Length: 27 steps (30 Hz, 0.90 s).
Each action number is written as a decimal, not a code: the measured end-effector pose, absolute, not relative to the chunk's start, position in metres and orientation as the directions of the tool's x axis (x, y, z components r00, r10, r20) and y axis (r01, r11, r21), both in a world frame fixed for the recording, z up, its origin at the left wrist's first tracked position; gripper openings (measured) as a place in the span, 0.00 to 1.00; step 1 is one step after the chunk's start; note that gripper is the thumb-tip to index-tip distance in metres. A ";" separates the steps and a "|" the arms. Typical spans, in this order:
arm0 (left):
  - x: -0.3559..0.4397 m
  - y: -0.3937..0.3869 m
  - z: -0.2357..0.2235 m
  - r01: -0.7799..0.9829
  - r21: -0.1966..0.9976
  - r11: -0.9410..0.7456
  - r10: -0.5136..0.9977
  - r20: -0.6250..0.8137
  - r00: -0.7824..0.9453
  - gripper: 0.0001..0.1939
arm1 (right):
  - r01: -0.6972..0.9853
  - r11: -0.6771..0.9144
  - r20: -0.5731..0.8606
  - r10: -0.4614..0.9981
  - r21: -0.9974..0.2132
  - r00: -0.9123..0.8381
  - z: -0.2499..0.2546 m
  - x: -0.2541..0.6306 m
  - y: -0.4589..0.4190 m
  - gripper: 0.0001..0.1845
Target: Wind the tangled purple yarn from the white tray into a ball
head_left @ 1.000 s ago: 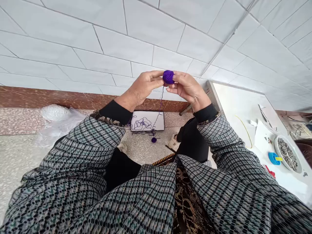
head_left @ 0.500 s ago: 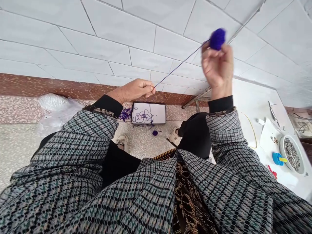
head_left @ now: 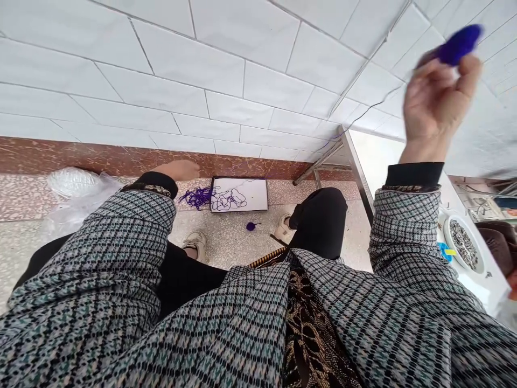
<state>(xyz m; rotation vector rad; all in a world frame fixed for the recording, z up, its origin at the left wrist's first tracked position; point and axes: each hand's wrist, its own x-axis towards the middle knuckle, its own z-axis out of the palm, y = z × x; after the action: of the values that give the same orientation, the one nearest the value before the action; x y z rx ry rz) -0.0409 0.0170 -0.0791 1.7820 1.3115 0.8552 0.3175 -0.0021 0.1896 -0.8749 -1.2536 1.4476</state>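
Bag (head_left: pixel 86 205) lies left of tangled yarn (head_left: pixel 197 198); table (head_left: pixel 375 148) bears a bowl (head_left: pixel 479 267).

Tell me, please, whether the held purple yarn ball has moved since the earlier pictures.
Yes: the purple yarn ball has moved rightward, from left of the wall corner to right of it.

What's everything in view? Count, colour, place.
Yarn ball: one, purple, in right hand
Yarn strand: one, dark, left of right hand
Tray: one, white, dark-rimmed, floor
Loose yarn: one tangle, purple, beside and in tray
Small ball: one, dark purple, floor near tray
Plastic bag: one, whitish, floor, left
Table: one, white, right
Bowl: one, white, on table
Small item: one, blue and yellow, beside bowl
Wall tiles: many, white, ahead
Shoes: two, pale, floor
Left hand: one, bare, left of tray
Right hand: one, bare, upper right
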 end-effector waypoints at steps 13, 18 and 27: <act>0.062 -0.004 0.026 -0.069 0.995 -0.076 0.996 0.079 0.031 0.12 | -0.121 -0.309 -0.240 0.887 -0.943 -0.394 0.086 0.241 0.025 0.15; 0.045 -0.006 0.014 -0.001 0.999 -0.038 0.999 0.038 -0.003 0.09 | -0.251 -0.321 -0.236 0.919 -0.913 -0.317 0.071 0.241 0.042 0.13; 0.051 -0.011 0.008 0.298 0.955 0.004 0.997 -0.028 0.078 0.10 | -0.419 -0.340 -0.284 0.939 -0.842 -0.192 0.061 0.246 0.054 0.12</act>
<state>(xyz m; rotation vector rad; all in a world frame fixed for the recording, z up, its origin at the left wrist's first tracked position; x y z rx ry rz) 0.0513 -0.0112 0.0082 1.4518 1.3710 0.9777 0.2465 0.0535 0.0608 -1.0119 -0.7638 1.7206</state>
